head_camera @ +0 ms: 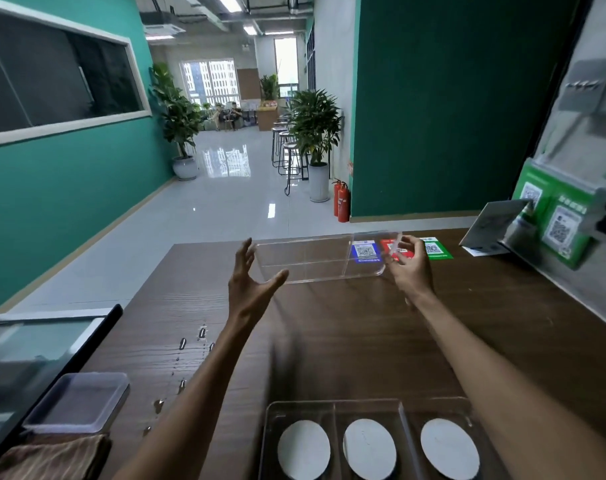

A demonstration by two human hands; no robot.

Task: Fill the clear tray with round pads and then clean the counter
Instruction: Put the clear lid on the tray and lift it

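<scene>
The clear, rigid acrylic divided tray [320,259] sits at the far side of the brown wooden counter [329,323], its long axis running left to right across me. It looks light, stiff and slippery, so I judge the short ends the best hold. My left hand [249,277] is spread open beside its left end, while my right hand [407,263] pinches the right end.
</scene>
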